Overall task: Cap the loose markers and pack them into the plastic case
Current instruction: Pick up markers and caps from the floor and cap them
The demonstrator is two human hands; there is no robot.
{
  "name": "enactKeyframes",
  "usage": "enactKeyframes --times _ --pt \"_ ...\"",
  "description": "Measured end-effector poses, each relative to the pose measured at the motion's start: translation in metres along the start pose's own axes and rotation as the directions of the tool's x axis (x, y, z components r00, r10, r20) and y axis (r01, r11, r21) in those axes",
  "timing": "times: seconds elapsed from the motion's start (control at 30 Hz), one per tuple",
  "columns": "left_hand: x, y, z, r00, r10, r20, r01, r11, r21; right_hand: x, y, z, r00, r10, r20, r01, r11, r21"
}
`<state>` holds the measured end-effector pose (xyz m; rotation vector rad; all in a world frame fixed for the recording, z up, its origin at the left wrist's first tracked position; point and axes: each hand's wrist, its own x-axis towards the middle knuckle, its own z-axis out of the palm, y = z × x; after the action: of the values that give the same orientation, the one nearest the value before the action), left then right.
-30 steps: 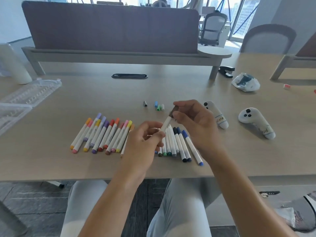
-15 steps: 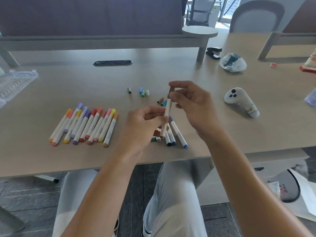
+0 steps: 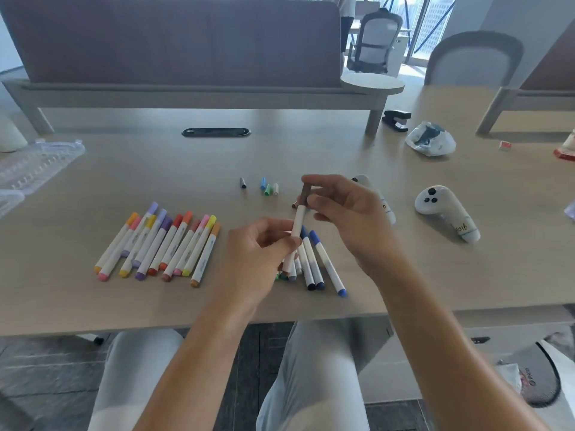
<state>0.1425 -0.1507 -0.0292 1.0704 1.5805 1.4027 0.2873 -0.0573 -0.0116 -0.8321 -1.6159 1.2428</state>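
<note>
Near the middle of the frame, the left hand (image 3: 261, 244) is pinching the white barrel of a marker (image 3: 298, 223), while the right hand (image 3: 345, 209) is gripping the brown cap (image 3: 305, 194) at its upper end. A row of capped markers (image 3: 158, 244) is lying on the table (image 3: 124, 169) at centre left. Loose caps (image 3: 269, 188) are sitting just above the hands. The clear plastic case (image 3: 37, 163) is resting at the left edge.

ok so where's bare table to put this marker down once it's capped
Bare table runs between the capped marker row, the cable slot and the loose caps. Also free: the front strip below that row. Crowded: the uncapped markers under both hands, and the two controllers to the right.
</note>
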Motion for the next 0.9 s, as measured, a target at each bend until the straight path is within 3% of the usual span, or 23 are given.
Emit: enactKeyframes --times 0.23,0.53,0.67,0.9 --pt "0.008 0.005 0.003 0.999 -0.013 0.032 0.014 0.999 -0.033 0.008 -0.003 -0.006 1.000 0.014 -0.016 -0.014 1.000 0.019" --pt "0.023 -0.005 -0.020 0.997 0.007 -0.076 -0.008 1.000 -0.010 0.050 0.008 0.007 0.975 0.128 -0.182 -0.135 0.991 -0.026" --pt "0.035 -0.005 -0.031 0.993 0.007 -0.117 -0.012 0.999 -0.041 0.063 0.020 0.011 0.974 0.185 -0.127 -0.206 0.963 -0.174" --pt "0.048 -0.007 -0.032 0.993 -0.001 -0.120 -0.005 0.999 -0.046 0.060 0.036 0.016 0.984 0.142 -0.111 -0.164 0.961 -0.224"
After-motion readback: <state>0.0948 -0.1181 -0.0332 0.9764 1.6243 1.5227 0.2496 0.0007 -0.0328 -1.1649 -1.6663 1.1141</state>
